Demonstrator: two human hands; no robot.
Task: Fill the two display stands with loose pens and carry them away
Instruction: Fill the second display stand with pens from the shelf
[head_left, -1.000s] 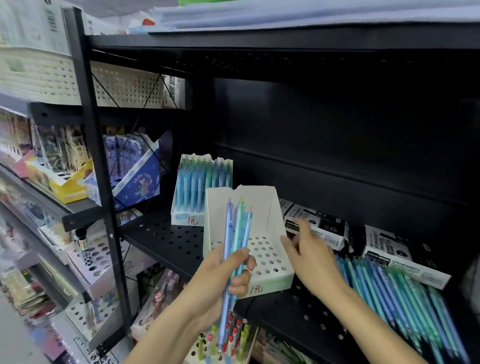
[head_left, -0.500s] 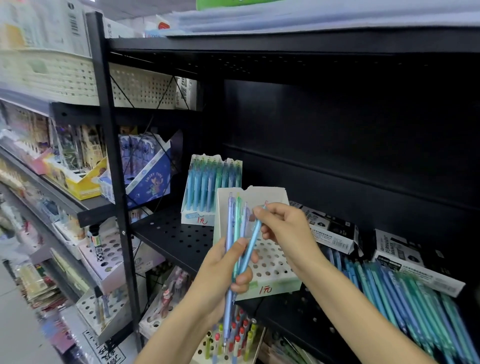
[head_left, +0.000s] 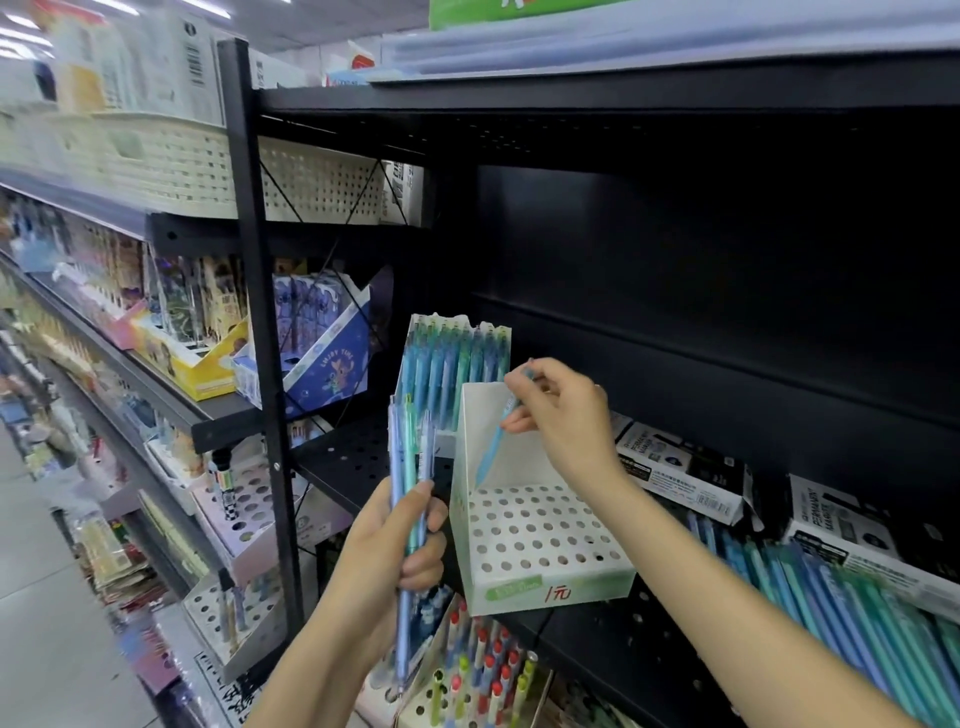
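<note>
- Shelf (head_left: 363, 462) of black perforated metal is seen carrying two white display stands, one behind the other.
- Near stand (head_left: 540, 545): its perforated tray shows rows of round holes, all of them unfilled; a green strip with a price mark runs along its front edge.
- Far stand (head_left: 457, 364): it is packed with upright blue and teal pens, and stands just behind and to the left of the near one.
- Single blue pen (head_left: 493, 447) is pinched between thumb and fingertips of the right hand (head_left: 566, 415); it is held tip down and tilted, its tip just above the back row of holes.
- Bundle of pens (head_left: 413, 493) is clasped upright in the left hand (head_left: 389, 556), the fingers curled round it, just left of the near stand.
- Loose pens (head_left: 841, 608), blue and green, are heaped on the shelf to the right.
- Marker boxes (head_left: 685, 473) are laid behind that heap.
</note>
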